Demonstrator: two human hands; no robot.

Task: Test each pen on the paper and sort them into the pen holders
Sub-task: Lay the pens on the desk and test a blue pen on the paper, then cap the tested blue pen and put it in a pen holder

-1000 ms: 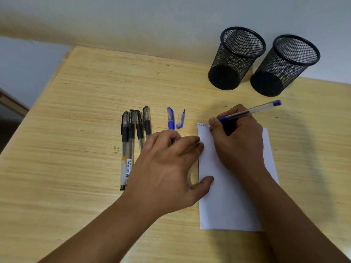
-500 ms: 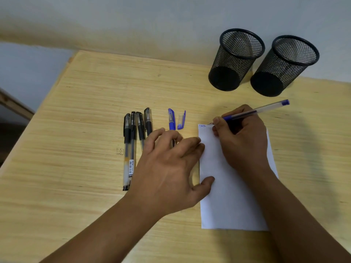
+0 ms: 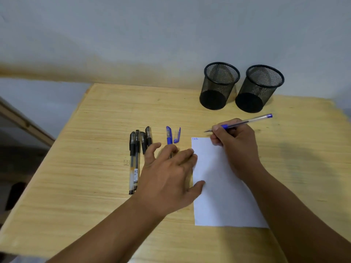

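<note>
My right hand (image 3: 235,147) grips an uncapped blue pen (image 3: 247,121), its tip lifted just beyond the top edge of the white paper (image 3: 218,186). Small blue writing (image 3: 195,138) sits in the paper's top left corner. My left hand (image 3: 169,175) lies flat with fingers spread on the table, thumb on the paper's left edge. It partly covers several black capped pens (image 3: 133,160). A capped blue pen (image 3: 168,135) and a loose blue cap (image 3: 177,135) lie just beyond my left fingers. Two black mesh pen holders (image 3: 218,86) (image 3: 259,88), both empty, stand at the back.
The wooden table (image 3: 95,149) ends at a wall right behind the holders. Its left edge runs diagonally near a wooden frame (image 3: 24,122) at the far left.
My right hand has lifted the blue pen off the paper and drawn it slightly away to the right. My left hand's fingers have spread a little. The view has tilted upward.
</note>
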